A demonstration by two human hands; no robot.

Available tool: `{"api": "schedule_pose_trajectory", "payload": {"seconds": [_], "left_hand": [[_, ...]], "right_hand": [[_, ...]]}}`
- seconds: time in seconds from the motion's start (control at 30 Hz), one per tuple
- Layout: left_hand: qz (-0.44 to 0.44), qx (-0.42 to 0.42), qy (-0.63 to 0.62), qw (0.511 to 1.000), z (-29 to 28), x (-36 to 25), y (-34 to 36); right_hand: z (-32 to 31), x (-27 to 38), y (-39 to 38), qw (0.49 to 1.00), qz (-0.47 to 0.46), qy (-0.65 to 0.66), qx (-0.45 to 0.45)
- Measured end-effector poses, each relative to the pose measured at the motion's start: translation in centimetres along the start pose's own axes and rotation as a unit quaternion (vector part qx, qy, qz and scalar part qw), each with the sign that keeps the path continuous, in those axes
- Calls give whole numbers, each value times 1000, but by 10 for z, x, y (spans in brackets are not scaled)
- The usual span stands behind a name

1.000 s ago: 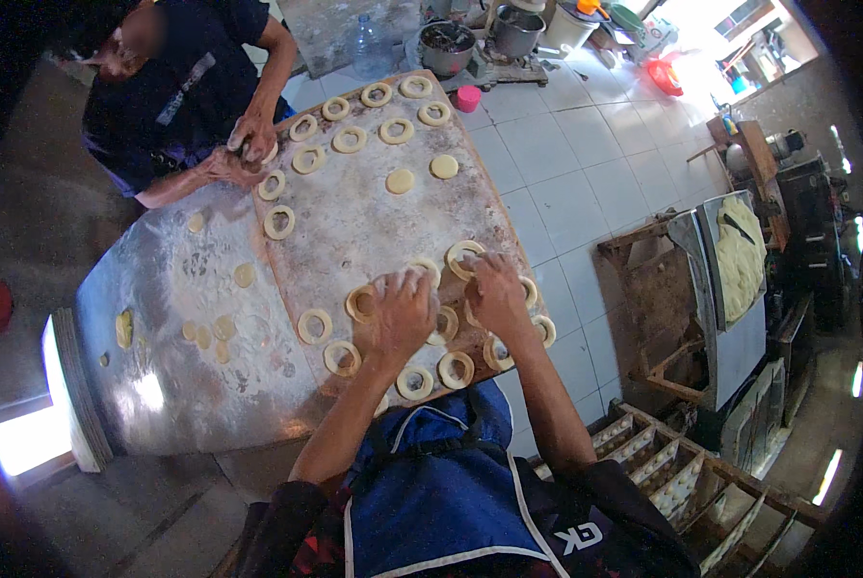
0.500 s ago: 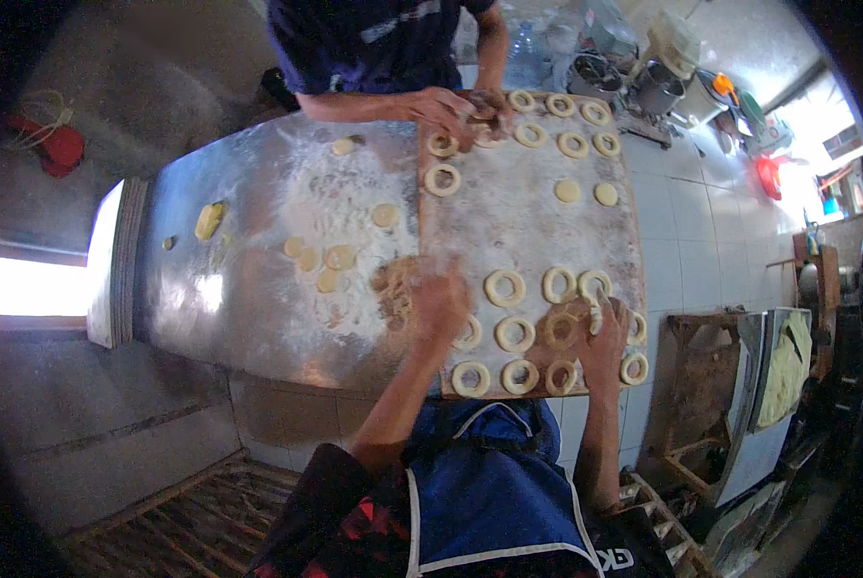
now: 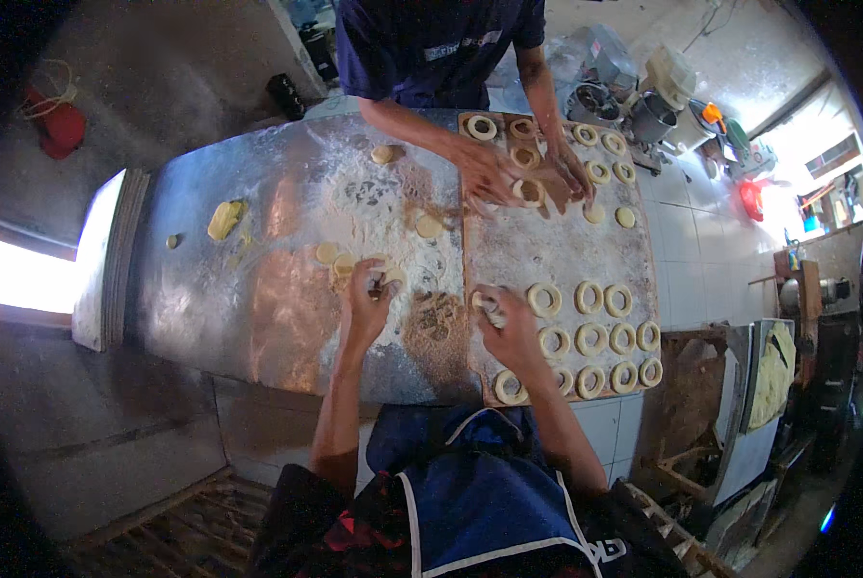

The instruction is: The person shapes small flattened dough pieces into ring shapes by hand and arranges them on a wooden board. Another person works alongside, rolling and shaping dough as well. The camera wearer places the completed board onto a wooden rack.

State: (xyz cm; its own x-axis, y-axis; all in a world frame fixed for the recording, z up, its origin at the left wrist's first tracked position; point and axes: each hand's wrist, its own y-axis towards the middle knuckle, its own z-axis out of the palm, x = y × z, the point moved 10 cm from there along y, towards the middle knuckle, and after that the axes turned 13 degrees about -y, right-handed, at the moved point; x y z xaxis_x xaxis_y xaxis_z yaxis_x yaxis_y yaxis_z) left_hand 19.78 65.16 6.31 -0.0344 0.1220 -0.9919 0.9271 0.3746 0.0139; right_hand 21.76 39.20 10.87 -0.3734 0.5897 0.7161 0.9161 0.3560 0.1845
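On the floured metal table my left hand [image 3: 362, 306] pinches a round piece of dough [image 3: 391, 277]. Close to its fingertips lie two flat dough discs [image 3: 327, 252]. My right hand [image 3: 510, 329] hovers by the left edge of a floured board [image 3: 557, 249], its fingers closed round a pale piece of dough [image 3: 490, 309]. That piece is partly hidden, so its full shape cannot be made out. Rows of dough rings [image 3: 590, 338] cover the near right part of the board, just beyond my right hand.
Across the table a person's hands [image 3: 489, 173] work over more dough rings [image 3: 482, 127] and discs [image 3: 625, 218]. A yellow dough lump [image 3: 225, 221] lies on the left of the table. Buckets [image 3: 653, 114] stand on the floor at the far right.
My left hand has moved left, off the board's edge to the dough discs, and taken one. My right hand has come left from the rings. The other person's hands have moved nearer.
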Motion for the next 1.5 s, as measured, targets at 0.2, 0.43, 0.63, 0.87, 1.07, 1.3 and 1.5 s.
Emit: {"api": "schedule_pose_trajectory", "payload": {"seconds": [0.2,0.43,0.63,0.87,1.07,1.3,1.5], "left_hand": [[-165,2,-233,958,16,5,-38],[-134,31,-229,964,4,2,-48],[-132,47,-310,940,5,10,-48],[-174,204,-527,806,43,-2,-58],[-105,90,-554,821,43,2,-36],[135,65,-76,986,60,-11,-33],[-23,77,-232,969,110,38,-31]], "right_hand": [[74,32,32,966,96,220,101],[97,34,26,958,142,233,92],[86,66,26,982,84,165,27],[95,70,22,906,125,374,152],[102,-10,14,945,309,69,87],[84,-2,16,965,236,111,41],[50,-21,8,962,249,88,-73]]}}
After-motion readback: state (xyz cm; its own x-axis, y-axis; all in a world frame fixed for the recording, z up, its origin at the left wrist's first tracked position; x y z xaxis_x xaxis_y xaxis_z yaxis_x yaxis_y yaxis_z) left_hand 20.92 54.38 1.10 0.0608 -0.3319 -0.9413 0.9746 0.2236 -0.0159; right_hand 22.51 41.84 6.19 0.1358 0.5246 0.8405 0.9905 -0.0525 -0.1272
